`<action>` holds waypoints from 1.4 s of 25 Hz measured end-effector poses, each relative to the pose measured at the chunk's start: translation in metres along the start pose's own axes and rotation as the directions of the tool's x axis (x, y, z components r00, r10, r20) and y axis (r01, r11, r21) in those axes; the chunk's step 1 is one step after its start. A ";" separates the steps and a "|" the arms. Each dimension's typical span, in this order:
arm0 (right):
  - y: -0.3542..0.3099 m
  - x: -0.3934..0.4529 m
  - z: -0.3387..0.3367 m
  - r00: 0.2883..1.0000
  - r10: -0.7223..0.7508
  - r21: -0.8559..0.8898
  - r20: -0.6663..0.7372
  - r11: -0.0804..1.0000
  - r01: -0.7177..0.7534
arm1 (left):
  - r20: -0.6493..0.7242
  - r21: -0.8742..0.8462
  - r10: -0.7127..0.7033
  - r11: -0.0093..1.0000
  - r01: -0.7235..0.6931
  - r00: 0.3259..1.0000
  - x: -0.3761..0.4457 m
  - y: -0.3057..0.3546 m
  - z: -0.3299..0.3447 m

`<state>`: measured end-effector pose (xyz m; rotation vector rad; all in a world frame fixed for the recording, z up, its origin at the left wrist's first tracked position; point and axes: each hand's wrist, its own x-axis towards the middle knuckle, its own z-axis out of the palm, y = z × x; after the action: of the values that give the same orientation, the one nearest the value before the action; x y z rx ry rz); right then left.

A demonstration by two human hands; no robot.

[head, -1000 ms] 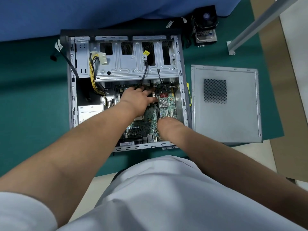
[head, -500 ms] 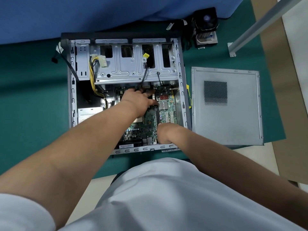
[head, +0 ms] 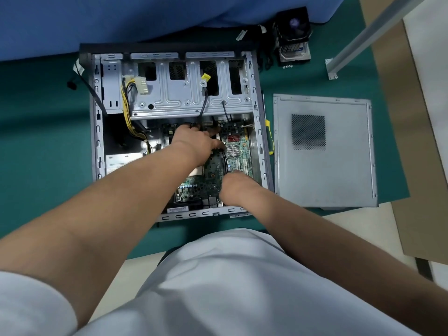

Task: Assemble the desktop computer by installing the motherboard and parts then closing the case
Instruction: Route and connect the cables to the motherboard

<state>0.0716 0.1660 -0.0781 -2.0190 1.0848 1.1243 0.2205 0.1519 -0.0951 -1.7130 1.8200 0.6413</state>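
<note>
The open grey computer case (head: 96, 141) lies flat on a green mat. The green motherboard (head: 211, 183) sits inside its lower half, under both of my arms. My left hand (head: 194, 141) rests on the board's far part near the drive cage (head: 184, 98), fingers stretched to the right and pressing down. My right hand (head: 236, 187) is at the board's near right corner, knuckles up, fingers curled down onto the board with their tips hidden. The case's side panel (head: 339, 170) lies flat to the right of the case.
A CPU cooler with fan (head: 294, 37) and a few screws (head: 287, 66) lie behind the case at the right. A yellow-handled screwdriver (head: 269, 137) lies between case and panel. Yellow power cables (head: 128, 110) hang in the case's left bay. A metal post (head: 363, 32) slants at the far right.
My right hand has shifted a little toward me along the board's near right corner. My left hand has stayed on the far part of the board.
</note>
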 end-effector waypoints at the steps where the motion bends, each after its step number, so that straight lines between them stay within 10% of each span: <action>1: -0.001 0.001 0.001 1.000 0.012 0.011 0.000 1.000 -0.012 | 0.015 -0.001 -0.005 1.000 0.005 1.000 0.000 -0.001 0.000; 11: -0.004 0.015 -0.008 0.979 0.093 0.161 -0.179 0.985 -0.064 | -0.178 -0.150 0.005 0.988 -0.033 0.984 -0.037 -0.016 0.020; 16: 0.000 0.035 -0.033 0.908 -0.058 0.083 -0.416 0.991 0.101 | -0.734 -0.163 -0.098 0.986 -0.033 0.671 -0.087 -0.053 0.049; 21: -0.002 0.049 -0.041 0.917 -0.096 0.028 -0.388 0.993 0.116 | -0.644 -0.417 -0.385 0.901 0.119 0.660 -0.091 -0.075 0.062; 35: -0.045 0.048 -0.039 0.907 0.000 0.037 -0.421 0.999 0.017 | -0.667 -0.450 -0.414 0.887 0.108 0.619 -0.086 -0.077 0.065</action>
<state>0.1411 0.1400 -0.0973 -2.2930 1.2901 0.6640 0.3050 0.2535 -0.0817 -2.7607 1.9426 0.1146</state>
